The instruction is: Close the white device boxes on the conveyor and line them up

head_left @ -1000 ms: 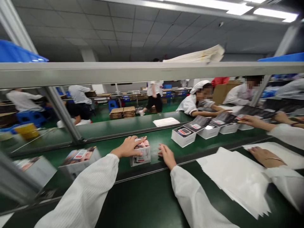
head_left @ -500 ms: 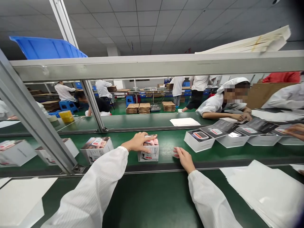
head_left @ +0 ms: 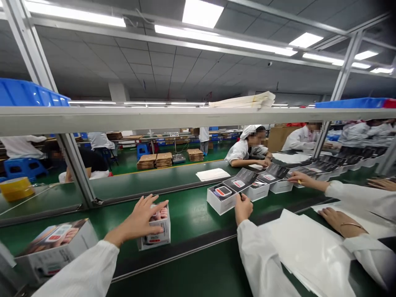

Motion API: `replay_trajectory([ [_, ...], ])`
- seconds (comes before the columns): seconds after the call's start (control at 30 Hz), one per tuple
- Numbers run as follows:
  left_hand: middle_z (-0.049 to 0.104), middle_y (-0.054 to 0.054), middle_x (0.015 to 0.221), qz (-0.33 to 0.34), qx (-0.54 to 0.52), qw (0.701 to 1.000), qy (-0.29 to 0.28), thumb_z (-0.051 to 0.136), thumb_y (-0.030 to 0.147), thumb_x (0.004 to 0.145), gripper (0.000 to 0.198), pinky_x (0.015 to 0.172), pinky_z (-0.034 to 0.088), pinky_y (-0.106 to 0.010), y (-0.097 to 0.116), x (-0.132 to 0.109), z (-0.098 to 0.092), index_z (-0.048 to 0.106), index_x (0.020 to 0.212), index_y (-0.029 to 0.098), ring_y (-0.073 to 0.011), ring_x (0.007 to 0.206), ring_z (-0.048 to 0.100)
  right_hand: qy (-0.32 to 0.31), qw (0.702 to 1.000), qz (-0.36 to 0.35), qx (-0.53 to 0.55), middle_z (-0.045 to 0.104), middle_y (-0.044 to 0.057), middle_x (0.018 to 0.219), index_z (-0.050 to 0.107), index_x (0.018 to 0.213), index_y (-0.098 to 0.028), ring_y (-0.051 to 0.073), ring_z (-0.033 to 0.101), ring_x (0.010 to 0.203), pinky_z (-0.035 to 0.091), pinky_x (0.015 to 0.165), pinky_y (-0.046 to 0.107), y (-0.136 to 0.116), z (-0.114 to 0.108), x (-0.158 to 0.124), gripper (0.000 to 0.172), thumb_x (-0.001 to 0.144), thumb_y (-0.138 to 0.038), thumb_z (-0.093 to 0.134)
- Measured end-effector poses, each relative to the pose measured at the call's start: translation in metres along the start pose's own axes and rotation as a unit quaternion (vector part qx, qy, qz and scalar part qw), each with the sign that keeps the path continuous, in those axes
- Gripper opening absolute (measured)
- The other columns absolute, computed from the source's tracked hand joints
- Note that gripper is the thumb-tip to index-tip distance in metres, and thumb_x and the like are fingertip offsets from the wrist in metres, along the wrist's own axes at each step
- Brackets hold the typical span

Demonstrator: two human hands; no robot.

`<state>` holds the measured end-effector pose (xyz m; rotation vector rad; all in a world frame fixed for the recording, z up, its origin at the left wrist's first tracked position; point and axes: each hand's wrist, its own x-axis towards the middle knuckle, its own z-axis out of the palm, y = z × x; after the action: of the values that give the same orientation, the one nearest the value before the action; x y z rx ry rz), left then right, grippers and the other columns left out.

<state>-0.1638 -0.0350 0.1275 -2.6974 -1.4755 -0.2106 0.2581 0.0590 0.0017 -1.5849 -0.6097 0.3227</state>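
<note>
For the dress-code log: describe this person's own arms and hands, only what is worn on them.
Both arms are covered by loose white long sleeves, the left sleeve and the right sleeve, which reach the wrists. The left hand and right hand are bare: no gloves, and no ring, watch or bracelet shows on either.

Green conveyor belt (head_left: pixel 185 218) | left: large printed carton (head_left: pixel 55 255) | middle: smaller printed carton (head_left: pixel 157 235) | right: open white box (head_left: pixel 221 200), more open boxes (head_left: pixel 278 186) beyond | near green bench (head_left: pixel 185 274): white sheets (head_left: pixel 309 251) | far belt (head_left: pixel 148 185): white sheet (head_left: pixel 212 174)
</note>
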Motion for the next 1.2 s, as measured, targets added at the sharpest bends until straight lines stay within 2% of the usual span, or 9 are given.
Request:
replay_trajectory([
  [0.13, 0.023, -0.007, 0.160, 0.035, -0.011, 0.996, 0.075, 0.063, 0.057, 0.087, 0.075, 0.114, 0.014, -0.066, 0.050, -0.004, 0.002, 0.028, 0.151, 0.040, -0.0393, 0.146, 0.017, -0.117, 0.991, 0.027, 0.051, 0.069, 0.010, 0.077, 0.069, 0.075, -0.014, 0.025, 0.063, 0.080, 0.048, 0.070, 0.033, -0.003, 0.010, 0.038, 0.044, 0.063, -0.056, 0.061],
  [0.3, 0.023, -0.003, 0.160, 0.076, -0.062, 0.994, 0.049, 0.065, 0.049, 0.088, 0.074, 0.113, 0.022, -0.066, 0.095, -0.002, 0.022, 0.027, 0.151, 0.043, -0.0387, 0.146, 0.018, -0.148, 0.986, -0.037, 0.072, 0.069, 0.007, 0.069, 0.068, 0.069, -0.015, 0.023, 0.062, 0.074, 0.047, 0.068, 0.031, -0.003, 0.011, 0.011, 0.043, 0.062, -0.058, 0.062],
  [0.4, 0.023, -0.003, 0.160, 0.100, -0.061, 0.988, 0.104, 0.061, 0.042, 0.091, 0.067, 0.110, 0.032, -0.063, 0.102, 0.011, 0.038, 0.029, 0.150, 0.042, -0.0384, 0.145, 0.023, -0.137, 0.987, -0.073, 0.039, 0.073, 0.009, 0.083, 0.074, 0.083, -0.017, 0.027, 0.065, 0.083, 0.049, 0.078, 0.035, 0.000, -0.004, -0.025, 0.040, 0.070, -0.051, 0.058],
  [0.47, 0.018, -0.004, 0.162, 0.111, -0.054, 0.975, 0.182, 0.056, 0.036, 0.094, 0.062, 0.108, 0.037, -0.059, 0.106, 0.031, 0.045, 0.031, 0.151, 0.039, -0.0384, 0.145, 0.022, -0.160, 0.978, -0.131, 0.002, 0.072, 0.010, 0.110, 0.071, 0.114, -0.020, 0.027, 0.065, 0.102, 0.048, 0.090, 0.036, 0.001, -0.011, -0.049, 0.047, 0.082, -0.044, 0.046],
  [0.63, 0.016, -0.012, 0.162, 0.128, 0.003, 0.952, 0.280, 0.050, 0.026, 0.092, 0.060, 0.114, 0.022, -0.060, 0.128, 0.095, 0.062, 0.036, 0.150, 0.025, -0.0365, 0.147, 0.014, -0.276, 0.933, -0.217, -0.080, 0.052, 0.006, 0.142, 0.057, 0.136, -0.030, 0.024, 0.047, 0.132, 0.035, 0.111, 0.041, -0.008, -0.026, -0.088, 0.047, 0.092, -0.039, 0.044],
  [0.77, 0.042, -0.020, 0.149, 0.059, -0.002, 0.982, 0.182, 0.053, 0.024, 0.082, 0.062, 0.114, 0.023, -0.058, 0.122, 0.128, 0.106, 0.045, 0.143, 0.012, -0.0373, 0.142, 0.031, -0.327, 0.915, -0.214, -0.100, 0.049, 0.007, 0.145, 0.057, 0.136, -0.032, 0.027, 0.042, 0.137, 0.032, 0.112, 0.046, -0.014, -0.033, -0.096, 0.045, 0.093, -0.044, 0.049],
  [0.93, 0.027, -0.023, 0.155, -0.035, -0.145, 0.966, 0.212, 0.043, 0.027, 0.086, 0.066, 0.112, 0.032, -0.053, 0.098, 0.127, 0.160, 0.030, 0.148, 0.005, -0.0367, 0.145, 0.022, -0.362, 0.907, -0.213, -0.027, 0.051, 0.006, 0.144, 0.048, 0.143, -0.027, 0.023, 0.045, 0.134, 0.034, 0.113, 0.040, -0.013, -0.019, -0.101, 0.052, 0.092, -0.040, 0.050],
  [1.07, 0.033, -0.022, 0.150, -0.085, -0.253, 0.940, 0.210, 0.039, 0.033, 0.090, 0.068, 0.109, 0.036, -0.054, 0.087, 0.109, 0.168, 0.019, 0.152, 0.010, -0.0364, 0.138, 0.036, -0.363, 0.914, -0.180, -0.017, 0.056, 0.004, 0.139, 0.046, 0.143, -0.029, 0.025, 0.051, 0.128, 0.036, 0.109, 0.041, -0.015, -0.011, -0.104, 0.053, 0.091, -0.037, 0.052],
  [1.2, 0.031, -0.016, 0.152, -0.019, -0.259, 0.945, 0.197, 0.044, 0.039, 0.092, 0.075, 0.106, 0.040, -0.053, 0.076, 0.088, 0.150, 0.007, 0.156, 0.023, -0.0353, 0.136, 0.039, -0.370, 0.920, -0.129, 0.020, 0.064, 0.003, 0.126, 0.046, 0.143, -0.033, 0.025, 0.058, 0.116, 0.040, 0.103, 0.042, -0.013, -0.011, -0.099, 0.054, 0.091, -0.047, 0.052],
])
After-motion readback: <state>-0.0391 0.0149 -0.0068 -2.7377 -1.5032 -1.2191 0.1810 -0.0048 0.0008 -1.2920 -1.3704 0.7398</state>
